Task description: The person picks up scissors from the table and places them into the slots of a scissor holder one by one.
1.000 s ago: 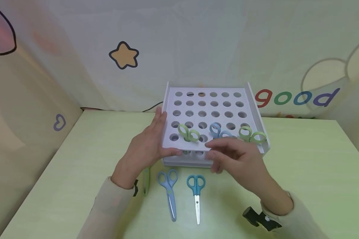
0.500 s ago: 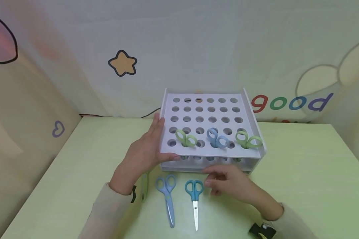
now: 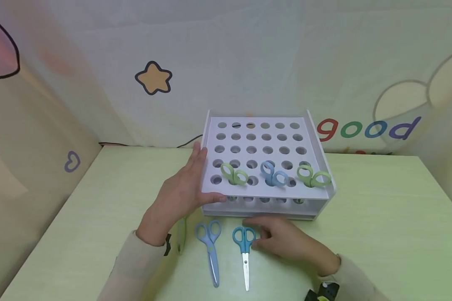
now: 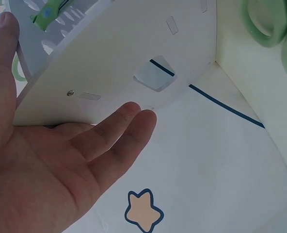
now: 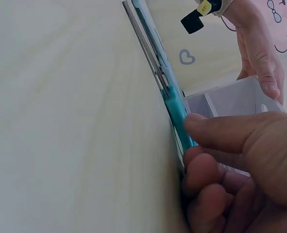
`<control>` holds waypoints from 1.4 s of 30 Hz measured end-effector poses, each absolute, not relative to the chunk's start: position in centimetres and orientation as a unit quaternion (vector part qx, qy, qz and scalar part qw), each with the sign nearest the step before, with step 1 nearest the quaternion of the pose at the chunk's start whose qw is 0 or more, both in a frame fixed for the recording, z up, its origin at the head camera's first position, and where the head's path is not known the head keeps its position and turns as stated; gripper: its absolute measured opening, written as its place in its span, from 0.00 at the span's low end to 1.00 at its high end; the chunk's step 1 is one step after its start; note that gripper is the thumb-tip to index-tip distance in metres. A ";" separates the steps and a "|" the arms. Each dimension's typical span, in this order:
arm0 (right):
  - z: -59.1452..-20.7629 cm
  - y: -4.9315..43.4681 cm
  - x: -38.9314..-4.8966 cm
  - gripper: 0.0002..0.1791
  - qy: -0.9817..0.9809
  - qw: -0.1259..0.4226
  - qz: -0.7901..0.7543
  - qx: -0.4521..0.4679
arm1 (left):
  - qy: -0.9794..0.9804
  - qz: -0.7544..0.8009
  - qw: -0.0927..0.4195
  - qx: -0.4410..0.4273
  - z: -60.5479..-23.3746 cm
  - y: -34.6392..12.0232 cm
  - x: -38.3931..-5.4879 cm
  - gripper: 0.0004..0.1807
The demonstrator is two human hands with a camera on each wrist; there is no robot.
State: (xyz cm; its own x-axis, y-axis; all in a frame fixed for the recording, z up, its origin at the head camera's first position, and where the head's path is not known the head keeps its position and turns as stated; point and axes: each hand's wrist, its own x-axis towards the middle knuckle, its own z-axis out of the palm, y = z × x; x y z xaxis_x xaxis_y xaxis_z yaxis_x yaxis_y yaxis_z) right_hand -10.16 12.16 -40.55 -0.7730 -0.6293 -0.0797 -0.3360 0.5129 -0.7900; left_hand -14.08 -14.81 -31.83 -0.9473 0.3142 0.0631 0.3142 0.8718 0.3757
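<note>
A white rack (image 3: pixel 275 192) with rows of round holes stands on the table. My left hand (image 3: pixel 178 184) rests along its left side, fingers straight and thumb across the front edge. Below the rack lie teal scissors (image 3: pixel 246 251), blades toward me. My right hand (image 3: pixel 284 240) is at their handles, index finger at the top and thumb at the right ring, with a gap between them. In the right wrist view, the thumb (image 5: pixel 221 131) overlaps the teal handle (image 5: pixel 176 114). Left of these lie blue scissors (image 3: pixel 211 255) and green scissors (image 3: pixel 181 236), the latter partly hidden by my left wrist.
Upright in the rack's front row stand green scissors (image 3: pixel 233 173), light blue scissors (image 3: pixel 273 173) and more green scissors (image 3: pixel 312 175). Behind the rack hangs a printed backdrop (image 3: pixel 173 37); a dark cable (image 3: pixel 190 141) runs along the table's back edge.
My right hand has come down from the rack's front edge and moved left to the teal scissors' handles. The left hand stays against the rack. The head view has shifted slightly.
</note>
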 end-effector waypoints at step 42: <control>-37.2 15.0 -10.0 0.08 0.710 0.174 -0.627 -0.270 | -0.963 -0.208 0.012 -0.172 -32.0 -14.9 -13.9 0.69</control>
State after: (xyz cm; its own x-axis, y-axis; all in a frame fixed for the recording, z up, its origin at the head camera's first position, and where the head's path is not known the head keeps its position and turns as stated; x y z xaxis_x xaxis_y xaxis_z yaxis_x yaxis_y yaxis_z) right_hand -9.95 14.99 -37.21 -0.7935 -0.6018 0.0910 -0.1653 0.0691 -0.9838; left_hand -13.89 -14.93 -31.96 -0.9408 0.3254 0.0946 0.3354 0.8549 0.3957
